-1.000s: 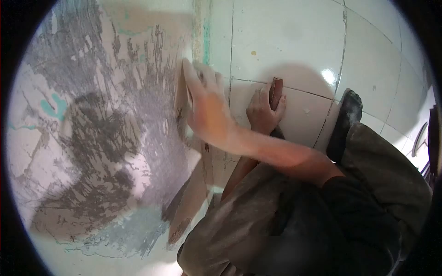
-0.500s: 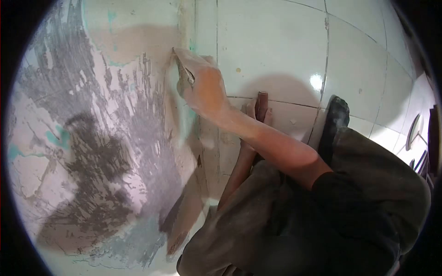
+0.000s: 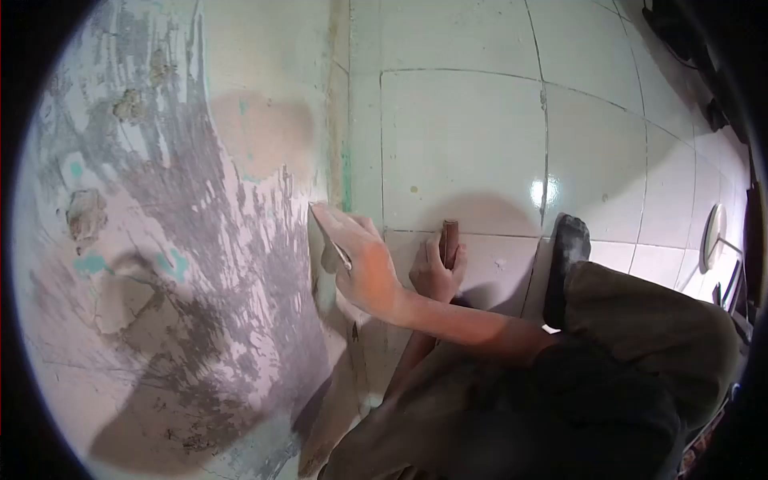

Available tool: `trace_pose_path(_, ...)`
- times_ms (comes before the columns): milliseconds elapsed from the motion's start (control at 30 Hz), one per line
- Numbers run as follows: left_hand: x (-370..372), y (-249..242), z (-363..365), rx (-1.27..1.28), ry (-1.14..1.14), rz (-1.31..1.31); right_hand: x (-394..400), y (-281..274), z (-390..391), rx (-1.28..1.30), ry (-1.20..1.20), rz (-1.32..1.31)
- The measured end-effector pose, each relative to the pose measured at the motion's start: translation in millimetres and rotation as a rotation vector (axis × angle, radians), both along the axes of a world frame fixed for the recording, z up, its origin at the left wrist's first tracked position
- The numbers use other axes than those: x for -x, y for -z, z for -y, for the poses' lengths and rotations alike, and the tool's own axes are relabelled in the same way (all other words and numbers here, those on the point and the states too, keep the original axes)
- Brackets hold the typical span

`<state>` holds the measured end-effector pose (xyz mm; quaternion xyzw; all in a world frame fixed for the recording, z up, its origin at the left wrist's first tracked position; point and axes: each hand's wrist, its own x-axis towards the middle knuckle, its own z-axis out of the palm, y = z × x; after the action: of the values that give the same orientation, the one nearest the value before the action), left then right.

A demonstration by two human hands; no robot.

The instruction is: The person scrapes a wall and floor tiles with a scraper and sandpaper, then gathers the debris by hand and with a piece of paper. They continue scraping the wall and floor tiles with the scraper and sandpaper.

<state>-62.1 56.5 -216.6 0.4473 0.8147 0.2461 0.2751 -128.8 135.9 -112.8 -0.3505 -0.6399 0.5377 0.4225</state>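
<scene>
My right hand [image 3: 364,268], dusted white over the fingers, presses against the wall [image 3: 264,360] near its corner with the floor. A thin flat sheet [image 3: 339,251] is gripped in it, its pale edge showing along the fingers; it looks like sandpaper, though most of it is hidden. On the floor tiles, my left hand [image 3: 436,274] is closed round a short brown roll [image 3: 450,238] that stands up out of the fist. Grey streaks, white patches and bits of green paint cover the wall beside my right hand.
White floor tiles [image 3: 464,152] with dark joints run along the wall. My foot in a dark sock [image 3: 570,248] rests on them. A round pale object [image 3: 714,238] stands at the right edge. Chipped holes [image 3: 86,216] mark the wall.
My view has shifted, so wall and floor sit lower in the picture. My right hand has moved along the wall towards me, still gripping the sheet. My left hand keeps the roll.
</scene>
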Motion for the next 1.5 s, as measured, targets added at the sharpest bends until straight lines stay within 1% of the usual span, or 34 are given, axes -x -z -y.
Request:
trace_pose_path(33, -1.5, 1.5, -1.4, -0.006, 0.003, -0.008, 2.8, 2.6, -6.2, 0.012, 0.026, 0.034)
trace_pose_path(100, -6.2, 2.9, 2.5, -0.064, -0.082, 0.044, 6.0, 7.1, -19.4, 0.033, 0.057, 0.064)
trace_pose_path(167, -10.3, 9.1, 9.3, 0.003, -0.075, 0.005, -3.4, 11.7, -30.7, 0.037, -0.09, 0.049)
trace_pose_path(233, -11.9, 2.6, 3.6, 0.112, -0.121, -0.03, -3.3, 3.5, -16.7, -0.011, -0.071, 0.013)
trace_pose_path(267, -7.8, -13.1, -3.7, 0.108, -0.082, -0.076, -5.3, -11.5, 4.9, -0.028, -0.02, 0.008)
trace_pose_path(300, -5.1, -11.6, -1.7, 0.09, -0.085, -0.088, -5.0, -20.5, 14.9, -0.041, 0.029, -0.002)
trace_pose_path(367, 0.6, -5.6, -3.0, -0.118, 0.005, -0.1, 2.3, -16.9, 4.8, -0.052, 0.039, 0.029)
trace_pose_path(400, -0.5, -1.5, -0.4, -0.166, 0.019, -0.181, 4.4, -14.7, 3.7, -0.033, 0.049, 0.079)
trace_pose_path(433, -2.5, -2.7, -1.2, -0.161, 0.018, -0.183, 3.4, -12.5, -6.4, -0.028, 0.048, 0.077)
trace_pose_path(500, -8.4, -7.7, -1.0, -0.144, -0.081, -0.092, -1.7, -7.0, -28.8, 0.154, -0.208, 0.098)
trace_pose_path(533, -10.7, -18.3, -3.9, -0.074, -0.11, -0.096, -1.1, -4.8, -25.2, 0.13, -0.182, 0.091)
trace_pose_path(567, -11.5, -14.8, -1.7, -0.086, -0.112, -0.094, -2.8, -11.4, -11.4, 0.119, -0.182, 0.094)
trace_pose_path(633, -2.2, -1.2, 0.6, -0.063, -0.024, -0.108, -3.6, -26.6, 24.3, -0.075, 0.001, 0.116)
trace_pose_path(667, -3.1, -5.3, -0.2, -0.056, -0.045, -0.089, -5.5, -37.6, 24.5, -0.056, 0.004, 0.067)
trace_pose_path(700, -4.5, -4.0, -2.6, -0.065, -0.048, -0.096, 4.2, -23.8, 13.9, -0.065, 0.002, 0.06)
trace_pose_path(733, -7.8, -2.5, -0.9, -0.086, -0.047, -0.222, 21.4, 1.8, -6.8, -0.025, 0.046, 0.16)
trace_pose_path(767, -9.9, -3.0, 1.1, -0.104, -0.047, -0.346, 33.1, 12.4, -34.9, 0.017, 0.088, 0.262)
trace_pose_path(833, 3.9, -8.0, 14.6, -0.126, 0.074, 0.093, 41.9, 35.1, -103.7, 0.326, -0.128, 0.389)
trace_pose_path(867, 4.1, 4.9, 12.7, 0.054, 0.098, -0.077, 35.6, 33.7, -100.2, 0.32, -0.12, 0.381)
trace_pose_path(900, 3.4, 10.9, 6.1, 0.027, 0.1, -0.085, 27.1, 29.8, -91.1, 0.197, -0.102, 0.279)
trace_pose_path(933, -0.9, 17.0, 5.7, -0.043, 0.024, -0.193, 20.6, 28.0, -74.3, 0.076, -0.093, 0.188)
trace_pose_path(967, -5.5, 19.7, 8.8, -0.089, -0.057, -0.293, 9.5, 7.8, -36.1, 0.01, -0.067, 0.178)
trace_pose_path(1000, -5.1, -9.1, -2.3, -0.124, -0.041, -0.228, 1.0, -15.1, -7.4, -0.049, -0.042, 0.166)
trace_pose_path(1033, -1.7, -7.6, -5.2, -0.125, -0.046, -0.225, 3.1, -19.0, -6.3, -0.051, -0.047, 0.169)
trace_pose_path(1100, 0.5, -6.2, 0.4, -0.045, -0.002, -0.04, 5.1, -25.6, 0.5, -0.039, 0.024, 0.143)
trace_pose_path(1133, -2.5, -4.2, 0.6, -0.124, -0.042, -0.054, 2.8, -33.6, -19.6, 0.081, -0.027, 0.185)
trace_pose_path(1167, -3.5, -2.6, 0.8, -0.113, -0.046, -0.052, -0.5, -28.8, -29.2, 0.091, -0.032, 0.188)
trace_pose_path(1233, -6.9, -7.6, -1.8, -0.226, -0.087, -0.114, -8.4, -23.1, -36.1, 0.089, -0.203, 0.119)
trace_pose_path(1267, -7.1, -14.4, -1.6, -0.054, -0.076, -0.126, -3.9, -17.6, -22.2, 0.006, -0.097, 0.157)
trace_pose_path(1300, -6.4, -12.9, -2.0, -0.074, -0.074, -0.13, -6.4, -28.1, -6.8, -0.013, -0.092, 0.153)
trace_pose_path(1367, -1.1, -5.1, 0.2, -0.086, -0.009, -0.053, -9.9, -46.6, 18.4, 0.055, -0.074, 0.072)
trace_pose_path(1400, -0.5, -0.8, 2.2, -0.1, -0.012, -0.037, -5.4, -41.2, 15.6, 0.006, -0.008, 0.111)
trace_pose_path(1433, -0.7, 4.7, 4.9, -0.096, -0.011, -0.041, -0.1, -35.1, 1.3, 0.01, -0.008, 0.107)
trace_pose_path(1500, -2.3, 11.4, 11.0, 0.012, 0.117, -0.295, 10.2, -25.0, -43.3, 0.032, -0.005, 0.103)
